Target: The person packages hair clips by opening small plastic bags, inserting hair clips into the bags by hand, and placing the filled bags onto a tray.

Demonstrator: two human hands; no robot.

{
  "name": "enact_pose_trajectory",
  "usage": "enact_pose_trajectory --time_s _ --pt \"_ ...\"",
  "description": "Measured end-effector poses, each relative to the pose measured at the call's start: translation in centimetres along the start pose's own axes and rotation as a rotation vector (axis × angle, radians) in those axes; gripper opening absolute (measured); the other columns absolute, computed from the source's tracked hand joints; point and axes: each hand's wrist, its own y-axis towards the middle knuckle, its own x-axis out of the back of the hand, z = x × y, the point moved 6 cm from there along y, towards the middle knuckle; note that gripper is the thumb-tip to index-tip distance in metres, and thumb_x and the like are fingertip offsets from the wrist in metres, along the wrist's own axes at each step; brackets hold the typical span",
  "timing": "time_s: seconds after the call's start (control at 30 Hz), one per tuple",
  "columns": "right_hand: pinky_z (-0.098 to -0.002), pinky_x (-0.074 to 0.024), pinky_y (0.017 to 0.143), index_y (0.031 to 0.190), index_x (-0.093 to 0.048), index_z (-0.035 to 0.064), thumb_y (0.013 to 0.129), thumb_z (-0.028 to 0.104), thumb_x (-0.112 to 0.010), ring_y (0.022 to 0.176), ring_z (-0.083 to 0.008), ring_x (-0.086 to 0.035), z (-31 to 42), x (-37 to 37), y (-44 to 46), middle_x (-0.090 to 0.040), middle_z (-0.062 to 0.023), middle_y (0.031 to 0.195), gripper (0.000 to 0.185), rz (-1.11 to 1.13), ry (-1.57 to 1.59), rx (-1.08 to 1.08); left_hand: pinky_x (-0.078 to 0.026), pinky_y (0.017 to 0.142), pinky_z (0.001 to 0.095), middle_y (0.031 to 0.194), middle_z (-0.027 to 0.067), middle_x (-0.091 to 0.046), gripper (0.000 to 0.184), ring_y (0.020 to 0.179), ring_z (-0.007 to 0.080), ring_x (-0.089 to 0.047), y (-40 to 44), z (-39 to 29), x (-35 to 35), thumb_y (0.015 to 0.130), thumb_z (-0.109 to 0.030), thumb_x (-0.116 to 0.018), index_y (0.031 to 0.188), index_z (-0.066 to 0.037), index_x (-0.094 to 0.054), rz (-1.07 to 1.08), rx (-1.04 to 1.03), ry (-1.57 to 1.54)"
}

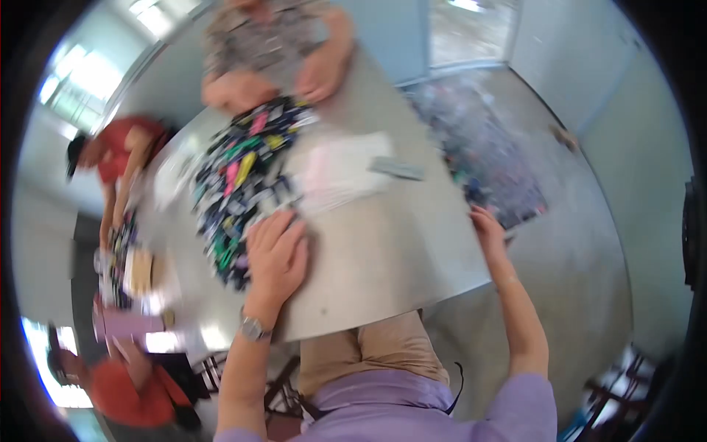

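Observation:
My left hand (276, 254), with a wristwatch (252, 328), rests on the steel table (368, 272) against the near right side of a pile of small pieces (236, 173). The pieces are mostly dark, with some pink, yellow, green and white; their kind is too blurred to name. Its fingers lie over the pile's edge, loosely bent, with nothing visible in them. My right hand (490, 232) is just off the table's right edge, near a big clear plastic bag (490, 147) on the floor. Blur hides how its fingers are held.
A white and pink plastic sheet (346, 173) lies mid-table, with a flat grey object (398, 168) on its right end. Across the table a person's hands (317, 77) are by the pile. Two people in red sit at left, near a tan box (138, 271). Chairs stand around.

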Motion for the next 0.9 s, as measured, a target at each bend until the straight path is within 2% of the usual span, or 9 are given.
enact_pose_trajectory --time_s 0.1,0.2,0.27,0.37,0.5,0.57,0.7,0.77,0.9 --pt "-0.0326 -0.0476 0.088 0.102 -0.064 0.0026 0.085 -0.004 -0.053 0.105 -0.0273 -0.060 -0.1 2.9 -2.2 -0.061 -0.0152 0.115 0.022 -0.036 0.112 -0.133 -0.045 0.081 0.0402 0.105 0.0102 -0.062 0.025 0.094 0.0276 -0.059 -0.9 0.0 2.0 0.068 -0.005 -0.062 0.092 -0.007 -0.064 -0.132 -0.127 -0.033" --pt "-0.0293 -0.0470 0.086 0.104 -0.063 0.0009 0.087 -0.003 -0.052 0.106 -0.0218 -0.059 1.1 5.9 -4.7 -0.061 -0.0122 0.117 0.020 -0.020 0.109 -0.126 -0.046 0.077 0.0366 0.101 0.0077 -0.062 0.022 0.089 0.0243 -0.059 -1.4 -1.2 3.5 0.066 -0.004 -0.061 0.088 -0.008 -0.063 -0.189 -0.214 -0.029" --pt "-0.0279 -0.0466 0.085 0.105 -0.063 -0.0001 0.088 -0.002 -0.053 0.104 -0.0184 -0.058 3.6 7.8 -5.8 -0.060 -0.0097 0.119 0.020 -0.032 0.101 -0.344 -0.046 0.076 0.0361 0.100 0.0073 -0.063 0.021 0.088 0.0237 -0.059 -2.9 -1.2 5.5 0.066 -0.004 -0.061 0.087 -0.008 -0.063 -0.206 -0.201 -0.029" --pt "-0.0264 -0.0450 0.085 0.109 -0.061 -0.0011 0.092 0.002 -0.051 0.103 -0.0160 -0.056 5.1 9.3 -6.9 -0.059 -0.0101 0.120 0.020 -0.084 0.097 -0.193 -0.046 0.076 0.0361 0.098 0.0076 -0.064 0.023 0.088 0.0241 -0.060 -6.3 -0.4 8.8 0.065 -0.004 -0.061 0.087 -0.009 -0.064 -0.234 -0.243 -0.023" --pt "-0.0268 -0.0455 0.085 0.107 -0.061 -0.0010 0.092 0.001 -0.051 0.102 -0.0160 -0.056 7.8 9.2 -8.1 -0.059 -0.0096 0.119 0.019 -0.099 0.109 -0.121 -0.046 0.082 0.0399 0.102 0.0114 -0.064 0.025 0.093 0.0284 -0.060 -13.4 6.2 11.9 0.071 -0.004 -0.059 0.094 -0.008 -0.066 -0.213 0.094 0.120" --pt "-0.0294 -0.0467 0.085 0.106 -0.062 -0.0001 0.090 0.002 -0.053 0.101 -0.0186 -0.059 9.7 8.7 -8.5 -0.061 -0.0119 0.118 0.019 -0.059 -0.100 0.100 -0.045 0.085 0.0410 0.104 0.0147 -0.064 0.024 0.096 0.0317 -0.059 -16.8 8.9 12.9 0.078 -0.007 -0.057 0.100 -0.005 -0.065 -0.235 0.340 0.158" --pt "-0.0278 -0.0471 0.081 0.108 -0.062 0.0005 0.090 0.001 -0.053 0.099 -0.0173 -0.059 15.0 8.1 -10.4 -0.061 -0.0115 0.118 0.020 0.033 -0.271 0.194 -0.044 0.088 0.0398 0.108 0.0161 -0.063 0.027 0.100 0.0342 -0.057 -20.6 11.9 12.8 0.083 -0.012 -0.056 0.108 -0.003 -0.062 -0.365 0.701 -0.059" --pt "-0.0248 -0.0464 0.076 0.109 -0.062 0.0009 0.089 0.001 -0.053 0.097 -0.0150 -0.059 15.9 8.0 -10.3 -0.062 -0.0100 0.118 0.022 -0.015 -0.051 -0.077 -0.043 0.089 0.0392 0.109 0.0159 -0.062 0.029 0.102 0.0342 -0.056 -20.0 12.2 13.1 0.083 -0.013 -0.056 0.109 -0.003 -0.061 -0.375 0.779 -0.120" --pt "-0.0227 -0.0445 0.070 0.106 -0.064 0.0020 0.088 -0.001 -0.053 0.095 -0.0128 -0.058 15.8 7.3 -12.6 -0.063 -0.0087 0.117 0.022 0.017 -0.104 -0.014 -0.042 0.092 0.0394 0.114 0.0159 -0.060 0.029 0.108 0.0333 -0.053 -20.7 12.8 12.2 0.083 -0.014 -0.057 0.110 -0.003 -0.061 -0.300 0.802 -0.104"
